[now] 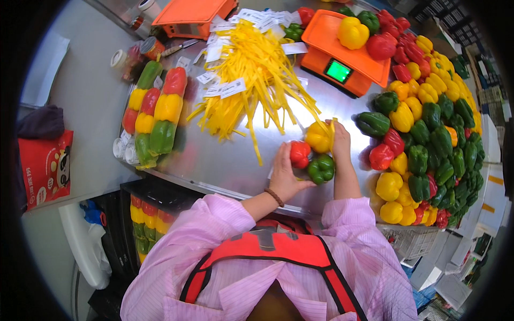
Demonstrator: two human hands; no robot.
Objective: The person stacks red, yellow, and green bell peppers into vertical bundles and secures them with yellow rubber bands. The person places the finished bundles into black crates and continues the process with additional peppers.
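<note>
On the metal table before me, a red bell pepper [300,154], a yellow bell pepper [318,137] and a green bell pepper [321,169] sit clustered together. My left hand [284,178] cups the red one from the left, its thumb reaching below the green one. At the right of the yellow pepper, my right hand [341,138] has its fingers on a narrow yellow strip [332,136]; some fingers are hidden. Just beyond lies a heap of similar yellow strips [257,76] with white printed tags [233,88].
Packed three-colour pepper sleeves [164,108] lie at left, near a knife [180,47]. An orange scale [337,52] bearing peppers stands at the back, another orange scale [192,16] back left. Loose peppers [431,144] pile up at right. A crate [160,188] of packed peppers is below the table.
</note>
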